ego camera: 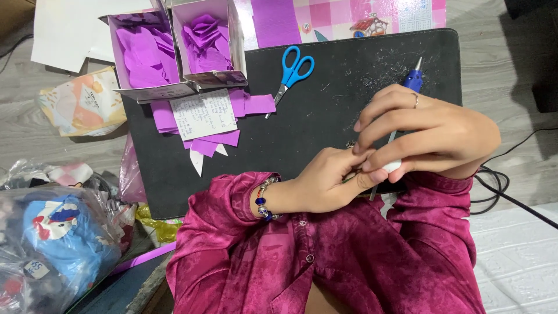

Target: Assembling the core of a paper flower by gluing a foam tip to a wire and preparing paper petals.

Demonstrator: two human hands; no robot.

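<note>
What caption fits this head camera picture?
Right hand holds a blue glue gun against the left hand over a black mat.

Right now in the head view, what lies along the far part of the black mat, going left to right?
Open box of purple paper petals → second petal-filled box → blue-handled scissors → blue-tipped glue gun.

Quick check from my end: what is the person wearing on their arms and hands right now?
Both arms are in crushed magenta sleeves with a velvety sheen, part of a buttoned top. The left hand has a beaded bracelet at the wrist, silver beads with blue and red ones. The right hand wears a thin ring. No gloves.
</note>
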